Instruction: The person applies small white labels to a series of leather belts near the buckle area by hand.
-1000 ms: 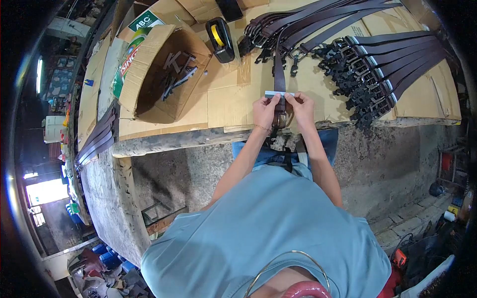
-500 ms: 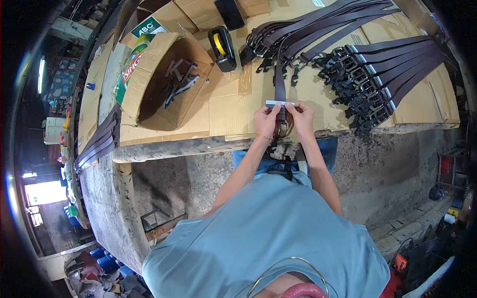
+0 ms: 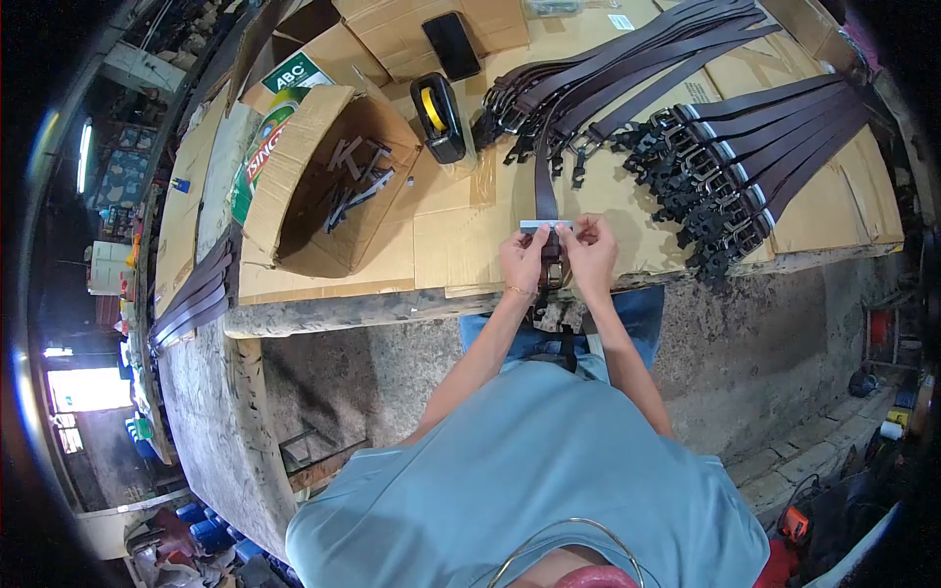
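Note:
A dark brown belt (image 3: 545, 186) lies lengthwise on the cardboard-covered bench, its buckle end near the front edge. My left hand (image 3: 523, 261) and my right hand (image 3: 591, 251) sit on either side of it. Their fingertips pinch a small white strip (image 3: 542, 224) laid across the belt. The buckle is mostly hidden between my hands.
An open cardboard box (image 3: 319, 176) holding metal parts stands at the left. A black and yellow tape dispenser (image 3: 439, 116) sits behind it, with a phone (image 3: 451, 44) further back. Piles of belts (image 3: 745, 157) fill the right and far side. More belts (image 3: 191, 289) hang at the left edge.
The view has shifted slightly. My hands stay at the belt, still pinching the white strip, with my right fingers moved a little inward along it.

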Demonstrator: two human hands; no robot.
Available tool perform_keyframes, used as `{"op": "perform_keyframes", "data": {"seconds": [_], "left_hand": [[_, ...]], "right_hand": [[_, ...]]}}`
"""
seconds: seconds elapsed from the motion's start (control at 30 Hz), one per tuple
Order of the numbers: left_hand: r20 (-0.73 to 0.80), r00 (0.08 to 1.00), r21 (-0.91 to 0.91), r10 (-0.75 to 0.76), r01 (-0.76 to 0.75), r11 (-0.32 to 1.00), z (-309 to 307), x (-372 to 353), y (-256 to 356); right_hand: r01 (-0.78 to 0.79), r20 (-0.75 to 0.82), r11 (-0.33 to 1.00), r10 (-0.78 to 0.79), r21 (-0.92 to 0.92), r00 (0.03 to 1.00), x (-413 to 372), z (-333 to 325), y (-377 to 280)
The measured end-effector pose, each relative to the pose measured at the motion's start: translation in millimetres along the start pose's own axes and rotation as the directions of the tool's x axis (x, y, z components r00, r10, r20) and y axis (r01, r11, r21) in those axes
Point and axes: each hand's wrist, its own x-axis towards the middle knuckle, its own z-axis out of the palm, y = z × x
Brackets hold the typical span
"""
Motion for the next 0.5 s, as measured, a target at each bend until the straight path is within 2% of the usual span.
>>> {"op": "perform_keyframes", "data": {"seconds": [0.03, 0.1, 0.13, 0.23, 0.3, 0.33, 0.4, 0.43, 0.5], "left_hand": [[-0.012, 1.000, 0.032, 0.024, -0.024, 0.999, -1.2, 1.4, -4.0], [-0.015, 0.999, 0.069, 0.047, -0.046, 0.997, -3.6, 4.2, -9.5], [-0.017, 0.997, 0.107, 0.070, -0.068, 0.992, -3.9, 5.2, -11.4], [-0.017, 0.996, 0.021, 0.090, -0.090, 0.996, -0.7, 2.6, -9.8], [-0.022, 0.996, 0.029, 0.085, -0.084, 0.996, 0.3, 1.5, -7.8], [-0.024, 0.997, 0.036, 0.080, -0.079, 0.996, 0.6, 1.4, -7.8], [-0.014, 0.996, 0.061, 0.083, -0.082, 0.995, -0.5, 2.4, -7.1], [-0.005, 0.996, 0.088, 0.084, -0.083, 0.993, -1.6, 2.2, -7.5], [-0.008, 0.995, 0.103, 0.099, -0.098, 0.990, -1.9, 2.0, -7.8]], "right_hand": [[0.001, 0.000, 1.000, -0.001, -0.001, 1.000, -2.7, -2.1, -6.2], [0.033, 0.047, 0.980, -0.024, -0.198, 0.999, -7.3, -4.8, -13.8], [0.034, 0.044, 0.980, -0.025, -0.199, 0.999, -9.1, -3.9, -10.4], [0.118, 0.027, 0.962, -0.115, -0.245, 0.993, -12.1, 0.0, -6.1], [0.016, 0.046, 0.987, -0.009, -0.162, 0.999, -11.9, 2.1, -8.6], [0.016, 0.045, 0.987, -0.009, -0.162, 0.999, -11.5, 3.5, -7.0], [-0.123, 0.070, 0.990, 0.118, 0.071, 0.991, -9.4, 8.0, 0.2], [-0.122, 0.070, 0.990, 0.117, 0.070, 0.991, -8.5, 10.1, 4.5], [-0.168, 0.120, 0.960, 0.144, 0.223, 0.982, -6.1, 12.9, 9.7]]}}
